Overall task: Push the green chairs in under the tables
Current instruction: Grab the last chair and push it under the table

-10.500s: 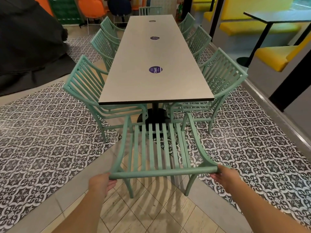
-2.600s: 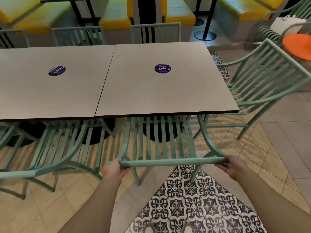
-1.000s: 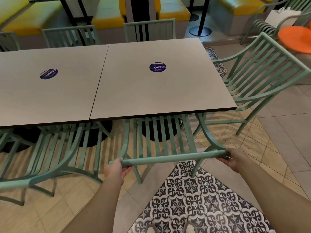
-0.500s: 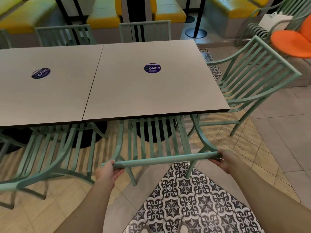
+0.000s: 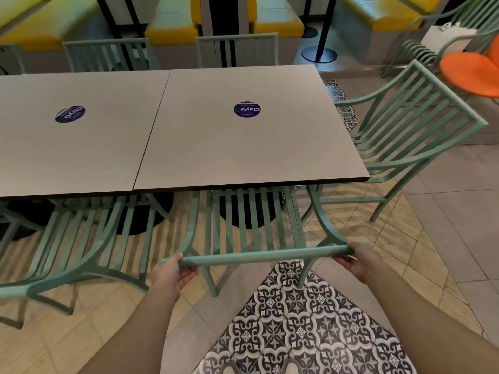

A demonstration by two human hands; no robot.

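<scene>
Green chair [image 5: 251, 230] stood nearest the person, its top rail held at both ends: the left hand [image 5: 170, 273] curled round the rail's left end and the right hand [image 5: 356, 259] curled round its right end, neither grasping anything else. Its slatted seat already reached under the near edge of the bench [image 5: 251, 147], while the back and rear legs stood out over the patterned floor tiles [image 5: 291, 325]. The step in hand looked like the last part of the push. To do it well, both hands would best press evenly so the chair ran straight in rather than swinging toward the neighbouring chair [image 5: 81, 247] just beside it on the left (already tucked under its own half of the bench). The armrests would need to clear the bench edge, and the front legs should steer past the dark pedestal base [image 5: 248, 211] beneath. Sliding low, not lifting, seemed safest on the tile joints. Farther off, the end chair [image 5: 415, 125] at the right still sat angled out from the bench, so it probably remained to be pushed in. Beyond the bench, two more chair backs [image 5: 237, 49] stood close against the far edge.
</scene>
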